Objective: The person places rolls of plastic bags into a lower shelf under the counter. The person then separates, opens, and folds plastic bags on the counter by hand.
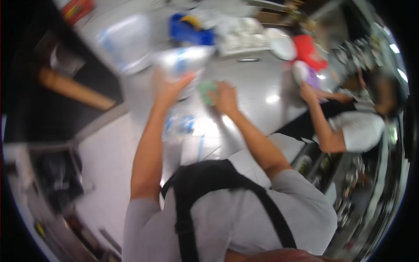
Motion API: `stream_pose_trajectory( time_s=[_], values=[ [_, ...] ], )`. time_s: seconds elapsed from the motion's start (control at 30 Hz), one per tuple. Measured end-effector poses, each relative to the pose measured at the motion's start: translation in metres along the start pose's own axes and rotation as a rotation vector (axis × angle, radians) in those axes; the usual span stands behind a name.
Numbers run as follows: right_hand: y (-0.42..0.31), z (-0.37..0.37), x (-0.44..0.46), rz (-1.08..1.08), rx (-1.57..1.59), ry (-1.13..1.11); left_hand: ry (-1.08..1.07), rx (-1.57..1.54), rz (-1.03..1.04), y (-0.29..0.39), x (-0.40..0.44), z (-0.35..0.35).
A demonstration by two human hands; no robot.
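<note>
My left hand (pixel 168 89) grips a shiny, whitish clear plastic package (pixel 185 59) with a blue mark and lifts it upright over the steel counter (pixel 257 81). Motion blur hides its exact kind. My right hand (pixel 226 98) is closed on a crumpled green cloth (pixel 206 92), which lies against the counter just right of the package. Small blue-printed pieces (pixel 187 124) show on the counter nearer my body, too smeared to name.
A large clear plastic bag (pixel 126 43) lies at the left. Behind stand a blue tape dispenser (pixel 192 32) and a tray of white containers (pixel 242 37). At the right, a co-worker (pixel 360 131) holds a round white item (pixel 300 73) near a red thing (pixel 310 52).
</note>
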State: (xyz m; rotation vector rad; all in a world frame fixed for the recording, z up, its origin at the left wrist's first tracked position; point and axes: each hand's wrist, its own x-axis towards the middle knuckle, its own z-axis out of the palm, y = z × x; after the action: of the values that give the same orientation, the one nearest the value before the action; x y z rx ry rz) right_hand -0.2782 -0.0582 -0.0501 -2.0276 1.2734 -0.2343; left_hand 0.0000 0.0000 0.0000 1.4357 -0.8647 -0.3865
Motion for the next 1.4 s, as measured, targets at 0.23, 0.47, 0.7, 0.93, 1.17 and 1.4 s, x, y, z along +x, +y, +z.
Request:
stream_pose_trajectory(
  time_s=[0.23,0.47,0.7,0.93,1.17,1.4],
  values=[
    [-0.085,0.116,0.053,0.023,-0.53,0.37,-0.376,-0.135,0.066,-0.02,0.08,-0.075],
    [-0.073,0.135,0.065,0.005,-0.591,0.349,-0.311,0.138,0.179,-0.012,0.051,-0.126],
    [-0.094,0.094,-0.023,-0.022,0.103,0.442,-0.473,0.149,-0.127,-0.044,-0.057,-0.232],
    [-0.127,0.138,-0.124,0.0,0.253,0.136,-0.551,0.234,-0.254,-0.055,-0.109,-0.266],
    [-0.144,0.158,-0.141,-0.181,0.012,-0.015,-0.773,0.247,-0.175,-0.035,-0.121,-0.245],
    [-0.139,0.136,-0.154,0.082,0.108,-0.185,-0.836,0.309,-0.128,-0.027,-0.121,-0.236]
  ],
)
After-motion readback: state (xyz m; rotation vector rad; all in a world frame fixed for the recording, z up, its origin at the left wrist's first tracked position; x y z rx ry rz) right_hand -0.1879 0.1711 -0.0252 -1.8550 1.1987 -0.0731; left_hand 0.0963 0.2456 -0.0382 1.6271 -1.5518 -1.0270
